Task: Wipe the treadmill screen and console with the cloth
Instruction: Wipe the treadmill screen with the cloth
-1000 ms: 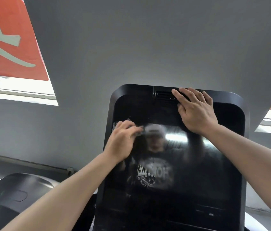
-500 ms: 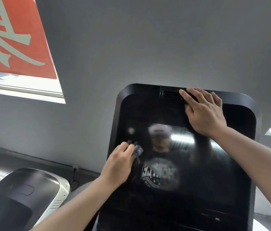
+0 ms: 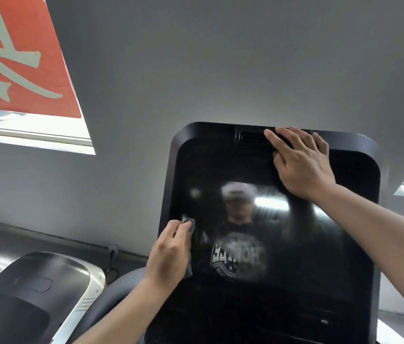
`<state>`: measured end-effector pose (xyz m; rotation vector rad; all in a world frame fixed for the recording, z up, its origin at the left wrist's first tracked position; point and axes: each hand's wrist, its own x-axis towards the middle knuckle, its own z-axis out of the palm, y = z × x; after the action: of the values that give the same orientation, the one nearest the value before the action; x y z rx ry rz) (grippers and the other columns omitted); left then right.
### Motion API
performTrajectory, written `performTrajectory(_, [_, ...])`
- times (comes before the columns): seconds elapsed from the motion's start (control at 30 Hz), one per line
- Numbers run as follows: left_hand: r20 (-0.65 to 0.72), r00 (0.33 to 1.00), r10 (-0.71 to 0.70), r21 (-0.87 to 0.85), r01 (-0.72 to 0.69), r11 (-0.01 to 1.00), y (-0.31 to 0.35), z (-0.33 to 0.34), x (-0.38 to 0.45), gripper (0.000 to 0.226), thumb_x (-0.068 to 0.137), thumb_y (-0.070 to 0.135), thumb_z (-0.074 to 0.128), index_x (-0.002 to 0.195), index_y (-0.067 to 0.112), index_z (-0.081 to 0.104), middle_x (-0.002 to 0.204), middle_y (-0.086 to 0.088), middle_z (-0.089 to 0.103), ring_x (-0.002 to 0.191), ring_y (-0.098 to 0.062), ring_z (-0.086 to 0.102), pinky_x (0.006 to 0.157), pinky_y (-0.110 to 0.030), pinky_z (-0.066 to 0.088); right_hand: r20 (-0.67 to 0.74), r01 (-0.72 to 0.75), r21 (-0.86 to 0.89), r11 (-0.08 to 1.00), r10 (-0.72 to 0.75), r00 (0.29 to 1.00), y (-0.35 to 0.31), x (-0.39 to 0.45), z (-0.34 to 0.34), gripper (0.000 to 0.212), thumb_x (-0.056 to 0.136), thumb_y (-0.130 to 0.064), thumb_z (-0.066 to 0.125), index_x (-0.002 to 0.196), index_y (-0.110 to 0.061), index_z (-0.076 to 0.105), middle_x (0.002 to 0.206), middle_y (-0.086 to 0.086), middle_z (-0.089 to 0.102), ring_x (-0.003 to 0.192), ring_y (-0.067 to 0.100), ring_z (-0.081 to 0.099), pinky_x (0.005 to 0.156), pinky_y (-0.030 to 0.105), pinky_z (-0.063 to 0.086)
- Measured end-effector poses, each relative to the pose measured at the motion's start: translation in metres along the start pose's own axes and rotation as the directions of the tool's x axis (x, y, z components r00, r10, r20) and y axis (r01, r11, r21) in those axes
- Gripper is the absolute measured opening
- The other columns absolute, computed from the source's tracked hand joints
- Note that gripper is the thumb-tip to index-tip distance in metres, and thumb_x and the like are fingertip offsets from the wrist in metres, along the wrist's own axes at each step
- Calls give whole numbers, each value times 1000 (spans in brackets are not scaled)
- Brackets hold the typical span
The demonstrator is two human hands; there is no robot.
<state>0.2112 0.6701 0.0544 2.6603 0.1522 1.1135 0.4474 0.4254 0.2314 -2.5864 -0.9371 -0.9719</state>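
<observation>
Grey cloth [image 3: 188, 224] pinched in my left hand [image 3: 168, 254] wipes the screen [image 3: 282, 244] at frame centre-left. My right hand [image 3: 300, 162], fingers flat, braces the console [image 3: 359, 155]; most glass looks unwiped.

Single head-worn view, looking forward and slightly up, close to the treadmill screen [image 3: 282, 244]

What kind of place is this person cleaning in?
Most likely a gym. A tall black treadmill screen is being wiped with a cloth, a second exercise machine stands beside it, and a red banner hangs over the window.
</observation>
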Motion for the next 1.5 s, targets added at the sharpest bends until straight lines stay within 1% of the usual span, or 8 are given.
performTrajectory(0.17, [-139,977,-164,-57,157,986,16,-12,89,26,97,-1,66,122,-4,71,106,-12,65,83,-29,68,77,-38,59,5,-3,6,1000,3,1000,1,0,-2,57,107,-37,42,161,-45,26,164,-11,38,155,20,24,127,53,11])
performTrajectory(0.43, [-21,997,80,25,-79,997,9,2,-10,49,90,-7,73,138,1,64,113,-7,63,90,-24,63,84,-38,58,3,-1,-2,1000,1,1000,3,0,3,57,107,-38,41,161,-45,25,164,-11,38,155,19,25,127,53,13])
performTrajectory(0.6, [-195,967,-163,-16,163,986,26,11,18,30,95,-1,68,125,-2,71,97,-7,63,80,-26,64,76,-36,56,-4,0,7,1000,0,1000,2,1,3,57,107,-37,42,161,-45,26,164,-11,38,155,20,25,127,53,12])
performTrajectory(0.83, [17,982,191,-69,-189,980,63,29,3,36,104,10,60,141,13,62,112,4,60,93,-19,56,66,-39,57,-6,19,9,1000,-19,1000,4,1,1,57,107,-38,43,161,-46,27,164,-11,38,155,19,25,127,52,12])
performTrajectory(1.0, [-186,971,-147,-80,134,988,51,24,33,28,101,10,68,129,8,70,100,1,60,85,-19,57,73,-31,52,1,15,7,1000,-15,1000,3,0,1,57,107,-38,42,161,-45,27,164,-10,38,155,20,25,127,51,12])
performTrajectory(1.2, [139,889,435,-102,-424,900,60,19,19,35,103,14,61,136,21,65,120,9,63,100,-17,59,62,-35,58,5,19,9,1000,-19,1000,5,1,-1,57,107,-39,43,161,-46,26,164,-12,38,155,18,26,127,51,13])
performTrajectory(1.37, [-166,984,-66,-74,54,996,45,16,50,28,101,15,65,128,17,72,107,2,63,95,-25,61,74,-43,57,13,19,12,1000,-20,1000,4,1,-1,57,107,-39,41,161,-45,26,164,-11,38,155,19,24,127,52,13])
performTrajectory(1.5, [72,930,361,-145,-349,926,71,31,-7,39,97,4,66,134,18,67,115,6,63,94,-21,55,77,-40,53,14,24,14,1000,-24,1000,5,1,-1,56,108,-39,41,161,-45,26,164,-11,38,155,18,24,127,52,13])
